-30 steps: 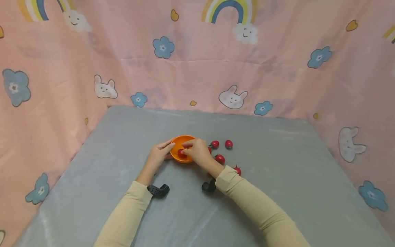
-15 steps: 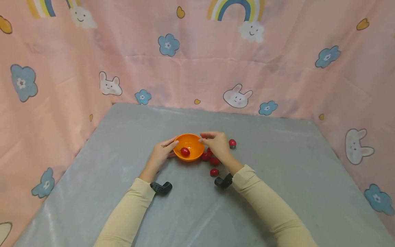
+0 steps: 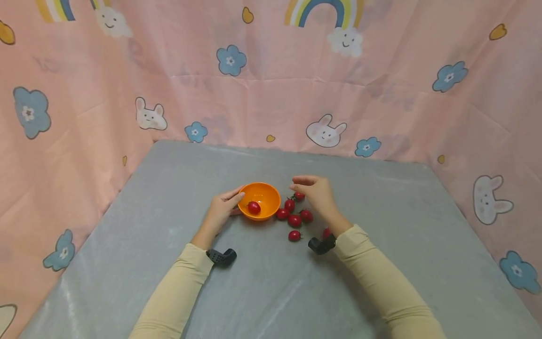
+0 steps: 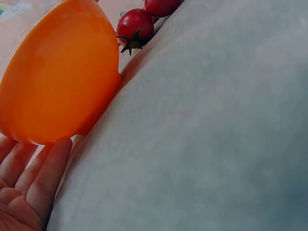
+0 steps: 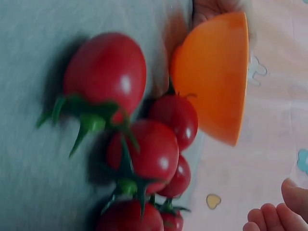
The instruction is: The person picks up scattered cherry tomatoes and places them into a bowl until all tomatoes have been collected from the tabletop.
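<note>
My left hand point(image 3: 220, 209) grips the side of a small orange bowl point(image 3: 268, 193), thumb over the rim and the other fingers against its outside. One cherry tomato point(image 3: 254, 207) lies inside, at the bowl's near left. In the left wrist view the fingertips touch the outer wall of the bowl point(image 4: 62, 72). My right hand point(image 3: 315, 190) hovers to the right of the bowl, over the loose tomatoes, thumb and fingers apart with nothing between them. Several red cherry tomatoes with green stems, among them a near one point(image 5: 106, 72), lie to the right of the bowl.
A grey cloth point(image 3: 262, 282) covers the table. Pink curtains point(image 3: 262, 103) with rainbows, rabbits and flowers stand around the back and sides. One tomato point(image 3: 327, 232) is partly hidden by the right wrist, which wears a black camera point(image 3: 322, 245).
My right hand has let go of a tomato inside the bowl and moved right, out over the loose tomatoes. The left hand keeps its grip on the bowl.
</note>
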The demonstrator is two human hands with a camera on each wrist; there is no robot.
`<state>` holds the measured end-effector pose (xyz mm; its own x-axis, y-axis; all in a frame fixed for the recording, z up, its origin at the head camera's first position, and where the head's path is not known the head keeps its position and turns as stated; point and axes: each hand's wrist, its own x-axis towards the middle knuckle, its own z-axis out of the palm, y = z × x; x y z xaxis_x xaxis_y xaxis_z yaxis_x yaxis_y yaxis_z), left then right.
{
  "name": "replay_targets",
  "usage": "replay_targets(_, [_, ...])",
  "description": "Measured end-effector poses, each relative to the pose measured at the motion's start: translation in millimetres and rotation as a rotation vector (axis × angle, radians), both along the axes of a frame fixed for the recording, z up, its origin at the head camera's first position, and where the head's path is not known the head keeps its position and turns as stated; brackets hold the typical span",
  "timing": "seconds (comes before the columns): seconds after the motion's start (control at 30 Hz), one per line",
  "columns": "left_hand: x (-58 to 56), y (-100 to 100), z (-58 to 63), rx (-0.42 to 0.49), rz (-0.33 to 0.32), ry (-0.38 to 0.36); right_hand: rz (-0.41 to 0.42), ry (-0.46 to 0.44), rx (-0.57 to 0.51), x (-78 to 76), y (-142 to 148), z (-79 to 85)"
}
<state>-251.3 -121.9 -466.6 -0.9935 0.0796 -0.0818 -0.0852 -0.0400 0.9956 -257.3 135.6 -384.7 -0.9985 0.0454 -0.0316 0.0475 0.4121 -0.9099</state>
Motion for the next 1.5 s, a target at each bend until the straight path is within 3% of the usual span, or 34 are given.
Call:
replay_targets(0.4, [0.3, -0.3, 5.4, -0.012, 0.018, 0.005, -0.055, -0.054, 0.044, -1.1, 21.2, 8.6])
replay_targets(0.93, [-0.2, 1.5, 10.8, -0.005, -0.002, 0.011, -0.109, -0.034, 0.048, -6.8, 48.6, 2.4])
replay_targets(1.5, [3.1, 3.5, 3.4, -0.005, 0.021, -0.012, -0.127, -0.038, 0.079, -7.6, 64.1, -11.1])
